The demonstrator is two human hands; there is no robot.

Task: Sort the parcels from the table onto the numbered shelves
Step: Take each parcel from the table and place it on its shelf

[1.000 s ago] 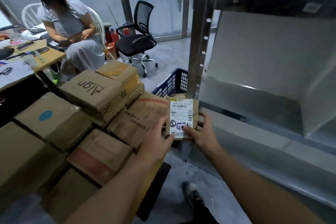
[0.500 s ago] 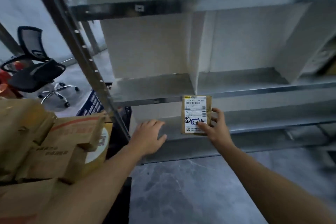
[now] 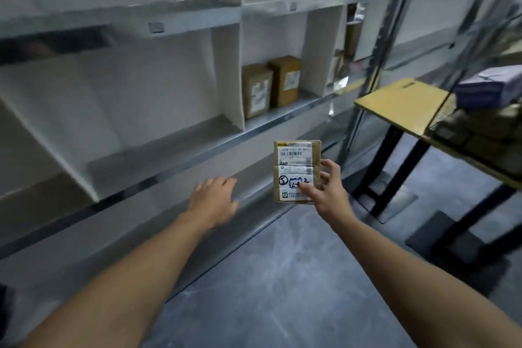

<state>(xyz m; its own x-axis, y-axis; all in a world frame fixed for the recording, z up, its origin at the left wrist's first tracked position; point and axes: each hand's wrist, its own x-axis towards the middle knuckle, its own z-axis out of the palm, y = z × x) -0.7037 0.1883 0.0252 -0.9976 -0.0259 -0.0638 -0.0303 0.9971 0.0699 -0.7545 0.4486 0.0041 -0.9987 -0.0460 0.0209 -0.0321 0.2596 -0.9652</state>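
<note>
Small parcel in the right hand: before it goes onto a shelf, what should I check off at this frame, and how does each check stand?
1. Grip: the right hand holds the small parcel by its lower right edge, thumb on the label. Ok.
2. Label facing the camera: ok; a circled 5 shows, the boxed marking is partly under the thumb.
3. Shelf number tags readable: not ok, blurred.
4. Target compartment known: cannot tell.
5. Left hand free: ok, open and holding nothing.
6. Room in the compartment with two brown boxes: ok, there is space in front of them.
</note>
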